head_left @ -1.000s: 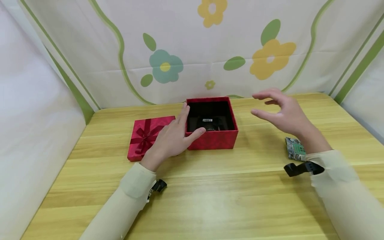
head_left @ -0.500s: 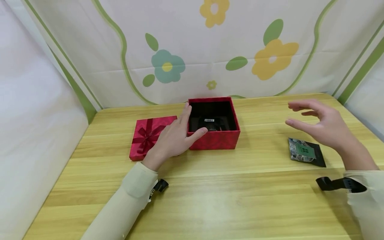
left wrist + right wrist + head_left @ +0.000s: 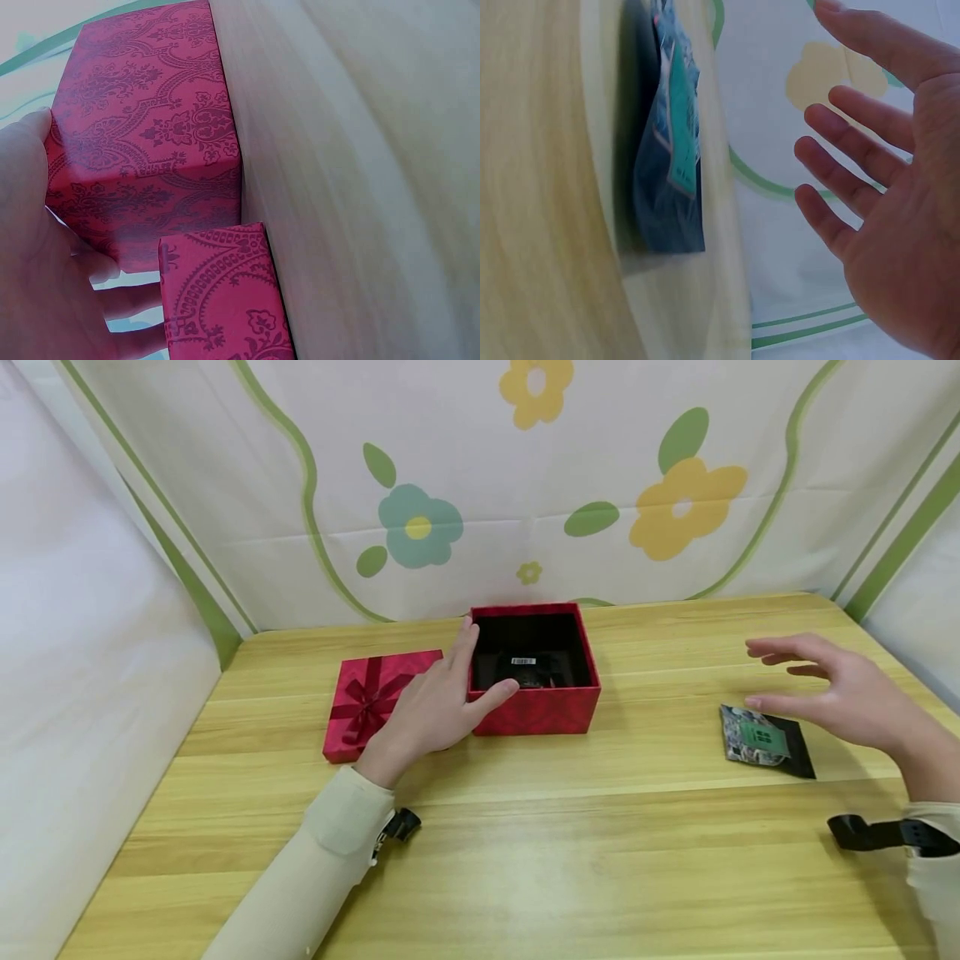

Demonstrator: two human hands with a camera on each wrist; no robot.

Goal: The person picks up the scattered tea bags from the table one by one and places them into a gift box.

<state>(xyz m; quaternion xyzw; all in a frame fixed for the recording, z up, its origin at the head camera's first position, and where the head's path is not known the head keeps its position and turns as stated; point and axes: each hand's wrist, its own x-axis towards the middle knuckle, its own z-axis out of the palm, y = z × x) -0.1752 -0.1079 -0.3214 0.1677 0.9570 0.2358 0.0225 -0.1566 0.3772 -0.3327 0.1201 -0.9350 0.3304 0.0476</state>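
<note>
A red patterned gift box (image 3: pixel 536 710) stands uncovered, its black inside holding a dark item with a small white barcode label (image 3: pixel 523 661). My left hand (image 3: pixel 431 706) rests against the box's left side with fingers extended, the thumb at the front rim. Partly under that hand in the head view lies the red lid (image 3: pixel 367 702) with its ribbon bow. On the right, my right hand (image 3: pixel 840 693) hovers above a small dark packet (image 3: pixel 765 743) with a green label, fingers loosely spread and holding nothing. The right wrist view shows the packet (image 3: pixel 676 150) apart from the fingers.
All of it sits on a light wooden table (image 3: pixel 525 860). A white cloth printed with flowers (image 3: pixel 480 485) hangs behind the table's far edge, and more cloth (image 3: pixel 90 610) encloses the left side.
My right hand has moved right, away from the box, then lower toward the packet, which came into fuller view. The left hand has stayed at the box.
</note>
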